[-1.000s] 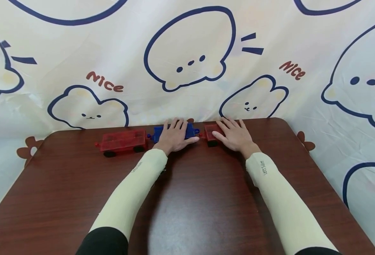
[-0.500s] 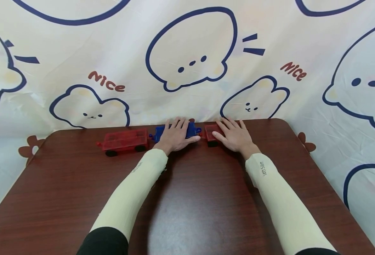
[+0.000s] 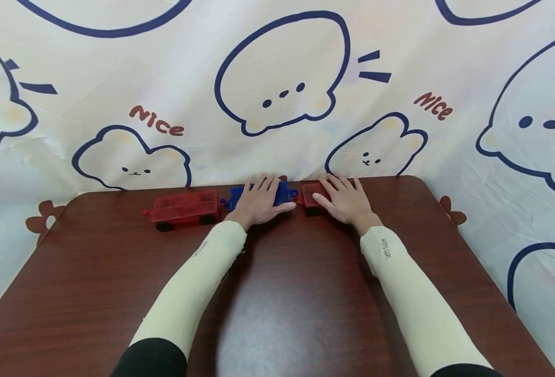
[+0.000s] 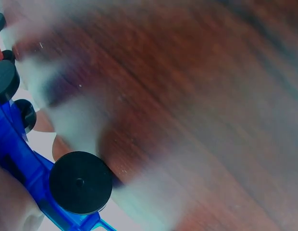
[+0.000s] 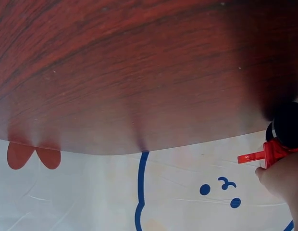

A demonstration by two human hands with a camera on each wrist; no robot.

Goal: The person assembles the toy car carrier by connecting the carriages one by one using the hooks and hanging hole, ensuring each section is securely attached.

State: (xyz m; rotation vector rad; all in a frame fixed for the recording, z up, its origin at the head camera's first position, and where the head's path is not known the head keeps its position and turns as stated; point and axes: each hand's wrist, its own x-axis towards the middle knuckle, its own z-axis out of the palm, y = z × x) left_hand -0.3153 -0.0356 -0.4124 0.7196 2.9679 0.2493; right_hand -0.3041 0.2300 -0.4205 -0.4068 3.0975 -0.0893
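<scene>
Flat over a blue toy train wagon (image 3: 284, 192) lies my left hand (image 3: 257, 202), its fingers pointing to the back and its thumb out to the right. The left wrist view shows that wagon's blue side (image 4: 9, 137) and black wheels up close. To the right, my right hand (image 3: 347, 201) rests on a red toy wagon (image 3: 309, 198) with fingers spread; the hand hides much of it. A red coupling bar (image 5: 251, 157) sticks out beside a fingertip in the right wrist view. The two wagons' near couplings almost meet; whether they touch, I cannot tell.
A longer red wagon (image 3: 185, 207) stands left of the blue one, apparently coupled to it. All stand by the back edge of a dark brown table (image 3: 277, 293). A pale curtain (image 3: 164, 63) with cartoon drawings hangs close behind.
My right hand and the red wagon under it have shifted very slightly left, towards the blue wagon. My left hand stays about where it was.
</scene>
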